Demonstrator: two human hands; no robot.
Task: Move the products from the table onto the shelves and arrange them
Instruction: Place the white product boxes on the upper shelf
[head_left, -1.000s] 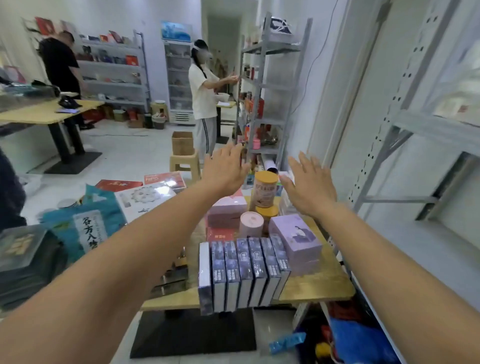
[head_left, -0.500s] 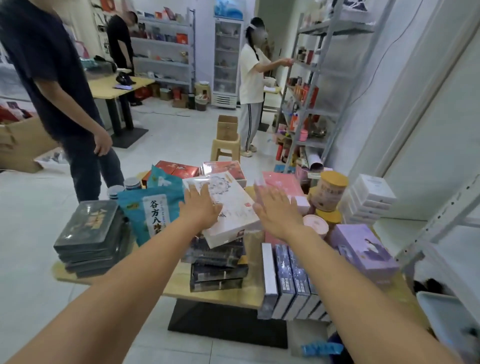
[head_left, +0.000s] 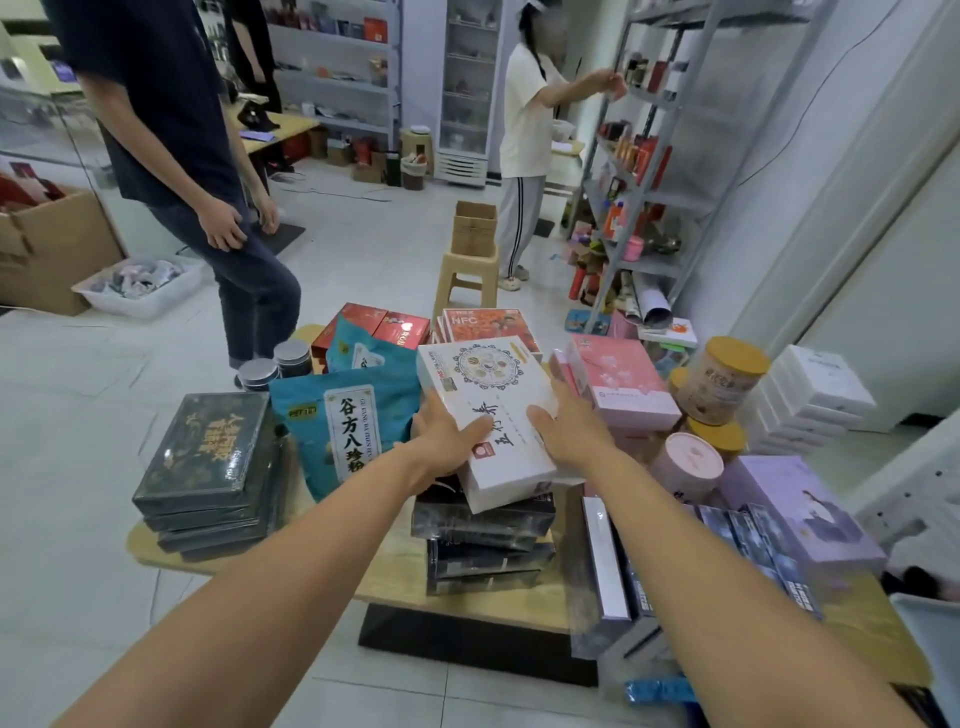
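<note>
both bare arms stretched forward, hands set close together

the left hand (head_left: 444, 434) lies palm down, its fingers (head_left: 480, 426) pointing ahead and slightly toward the right hand, thumb tucked low on the near side. the right hand (head_left: 569, 428) sits just beside it, a narrow gap between the two sets of fingertips; its fingers (head_left: 563, 397) are spread loosely and angled forward, thumb reaching inward toward the left fingers. neither hand is curled closed; both look flat and relaxed-open. the forearms are bare, the left one rising from the lower left corner, the right one from the lower right, converging toward the wrists.
</note>
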